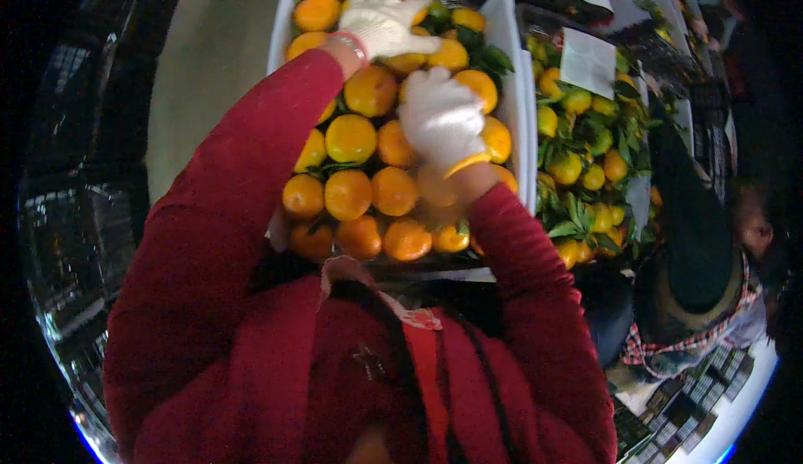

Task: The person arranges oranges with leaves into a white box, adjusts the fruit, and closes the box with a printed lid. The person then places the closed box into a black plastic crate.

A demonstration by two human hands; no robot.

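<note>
A white foam box (526, 131) in front of me is filled with rows of orange mandarins (348, 194), some with green leaves. My left hand (386, 22), in a white knitted glove, lies spread over the fruit at the far end, fingers apart. Nearer and to the right, my right hand (442, 116), gloved too, rests palm down on the mandarins. Its fingers are bent, and the palm hides whatever fruit is beneath it.
Right of the box stands another container of smaller yellow-green citrus (566, 168) with leaves, a white sheet (588, 61) lying on top. A co-worker's dark sleeve (693, 232) is beside it. A bare tan surface (194, 88) extends to the left.
</note>
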